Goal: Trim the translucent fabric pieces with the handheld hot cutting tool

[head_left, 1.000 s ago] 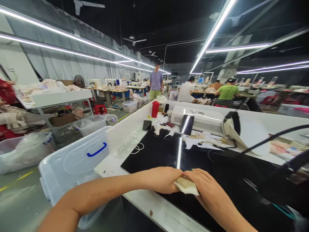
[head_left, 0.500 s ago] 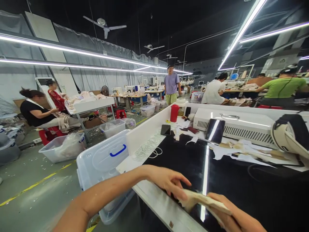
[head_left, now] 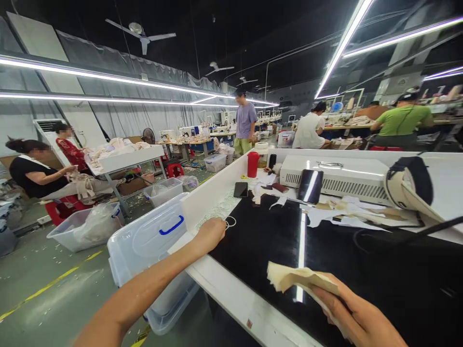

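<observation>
My right hand [head_left: 356,306] is closed around a folded cream piece of fabric [head_left: 292,277], its layered end sticking out to the left above the black tabletop [head_left: 267,246]. Stretched forward to the table's left side, my left hand [head_left: 211,234] has its fingers curled in on the near edge of a heap of thin white cord loops [head_left: 220,207]. One loop of cord [head_left: 231,221] shows just beyond its fingertips. What lies between those fingers is hidden by the back of the hand.
White boards edge the table. On it stand a red container [head_left: 252,164], phones [head_left: 310,186], fabric scraps [head_left: 340,212] and a long white vented machine [head_left: 336,173]. A lidded clear bin [head_left: 144,241] sits at the left. Several co-workers sit farther off; one person [head_left: 246,118] stands in the aisle.
My left hand has let go of the cream fabric and moved away, left, to the cord loops. My right hand still holds the fabric. The view has shifted slightly right.
</observation>
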### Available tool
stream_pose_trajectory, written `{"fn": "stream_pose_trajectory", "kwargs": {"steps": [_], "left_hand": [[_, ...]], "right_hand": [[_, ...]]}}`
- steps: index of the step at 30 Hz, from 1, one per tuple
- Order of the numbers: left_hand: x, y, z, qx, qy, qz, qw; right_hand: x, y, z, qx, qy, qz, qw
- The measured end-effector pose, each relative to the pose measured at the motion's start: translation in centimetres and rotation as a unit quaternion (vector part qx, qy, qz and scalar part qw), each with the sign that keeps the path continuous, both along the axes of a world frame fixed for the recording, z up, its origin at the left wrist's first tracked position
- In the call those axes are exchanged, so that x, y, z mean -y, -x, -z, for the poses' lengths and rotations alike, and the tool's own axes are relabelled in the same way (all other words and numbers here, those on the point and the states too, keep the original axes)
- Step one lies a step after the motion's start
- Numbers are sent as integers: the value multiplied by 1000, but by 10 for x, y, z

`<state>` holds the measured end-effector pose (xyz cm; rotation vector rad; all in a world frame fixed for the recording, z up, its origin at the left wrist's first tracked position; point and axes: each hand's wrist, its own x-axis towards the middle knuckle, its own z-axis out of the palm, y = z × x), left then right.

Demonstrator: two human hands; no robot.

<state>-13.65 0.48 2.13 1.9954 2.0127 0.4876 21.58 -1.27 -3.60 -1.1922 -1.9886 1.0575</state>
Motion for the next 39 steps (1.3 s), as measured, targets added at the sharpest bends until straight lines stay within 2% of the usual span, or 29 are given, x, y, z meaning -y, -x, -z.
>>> {"fn": "stream_pose_trajectory", "kwargs": {"steps": [4,7,9,12,17,19,22,25,27,29,32,35,39], "left_hand": [[-5,1,-2,114,-3,-17,993],[-4,-3,-6,253,27,-37,966],[0,-11,-10,359,61,-48,930],[8,-28,-17,502,120,-54,855],[19,-56,-26,656,208,-48,724],[20,-62,-26,691,217,-42,688],[20,-68,-23,721,211,-30,660],[19,-70,-20,717,213,-27,664],[20,-70,-19,682,221,-28,696],[20,-71,-21,631,222,-14,743],[19,-74,-27,563,243,69,787],[15,-82,-35,509,314,181,780],[13,-101,-43,426,402,264,766]], "right_hand": [[7,3,-14,-14,-10,24,1000],[11,6,-21,-17,-10,26,999],[12,6,-22,-12,-1,13,1000],[11,7,-24,-19,13,6,1000],[15,8,-33,-43,22,-13,999],[18,8,-37,-50,23,-15,998],[21,6,-41,-54,26,-14,998],[23,2,-44,-55,31,-11,998],[25,1,-45,-55,34,-14,998],[27,0,-47,-55,38,-21,998],[30,0,-50,-51,39,-35,997],[31,-1,-51,-45,27,-58,997],[31,-4,-51,-31,23,-79,996]]}}
